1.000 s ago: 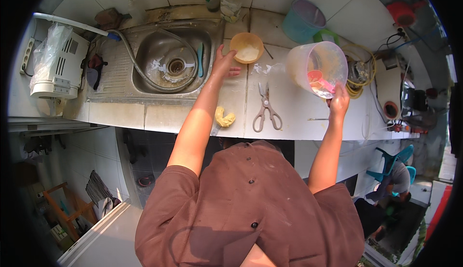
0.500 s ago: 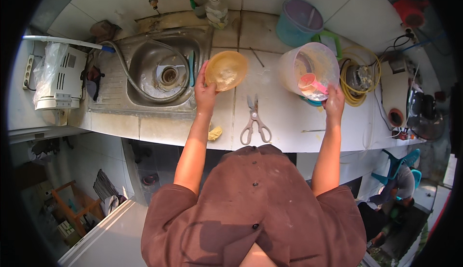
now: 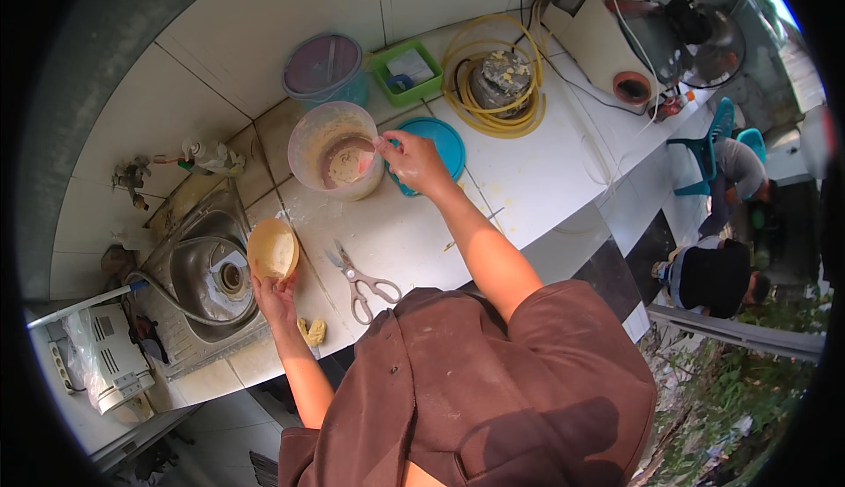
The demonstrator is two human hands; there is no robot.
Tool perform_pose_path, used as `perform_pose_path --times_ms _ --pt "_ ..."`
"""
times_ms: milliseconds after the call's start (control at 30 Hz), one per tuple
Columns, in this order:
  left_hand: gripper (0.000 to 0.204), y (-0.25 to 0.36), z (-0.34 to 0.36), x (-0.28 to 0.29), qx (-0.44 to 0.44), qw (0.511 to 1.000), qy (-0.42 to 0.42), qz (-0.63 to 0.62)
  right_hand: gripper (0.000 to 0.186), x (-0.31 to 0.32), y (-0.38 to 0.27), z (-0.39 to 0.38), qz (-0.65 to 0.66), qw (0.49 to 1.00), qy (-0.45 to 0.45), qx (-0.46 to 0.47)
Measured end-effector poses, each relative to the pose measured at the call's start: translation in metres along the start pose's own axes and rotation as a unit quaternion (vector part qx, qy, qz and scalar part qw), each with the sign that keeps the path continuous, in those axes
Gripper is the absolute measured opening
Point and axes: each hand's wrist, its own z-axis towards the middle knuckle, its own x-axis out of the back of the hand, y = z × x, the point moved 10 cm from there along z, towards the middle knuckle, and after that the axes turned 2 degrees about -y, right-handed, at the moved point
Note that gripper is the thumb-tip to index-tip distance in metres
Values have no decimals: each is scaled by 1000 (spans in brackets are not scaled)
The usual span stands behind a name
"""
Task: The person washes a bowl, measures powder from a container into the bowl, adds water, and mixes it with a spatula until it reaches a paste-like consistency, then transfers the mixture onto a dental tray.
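Note:
My left hand point(image 3: 275, 296) holds a small pale orange bowl point(image 3: 271, 243) with pale powder in it, beside the sink. My right hand point(image 3: 409, 160) grips the rim of a translucent plastic container point(image 3: 321, 170), dusted inside, with a pink scoop point(image 3: 364, 164) in it. A round teal lid point(image 3: 449, 146) lies partly behind that hand. Between my arms, scissors with gray handles point(image 3: 361, 290) lie on the tiled counter point(image 3: 437, 242). A crumpled yellow piece point(image 3: 313, 332) is near my left wrist.
A steel sink point(image 3: 207, 311) with a hose, white appliance point(image 3: 114, 368), lidded tub point(image 3: 321, 65), green tray point(image 3: 407, 69), coiled yellow hose point(image 3: 506, 126) and cream machine point(image 3: 581, 38) surround the work area. Two other people point(image 3: 709, 280) point(image 3: 739, 161) are low at the right.
The view has swung toward the counter's right. My left hand has picked up the orange bowl. My right hand still holds the container, now above the counter near the teal lid.

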Motion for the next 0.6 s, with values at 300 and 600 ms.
perform_pose_path --times_ms 300,600 --pt "57 -5 -9 -2 -14 998 66 -1 24 208 193 3 240 924 178 -240" --pt "55 2 -44 -38 -40 996 79 -29 17 197 222 47 430 861 93 -256"
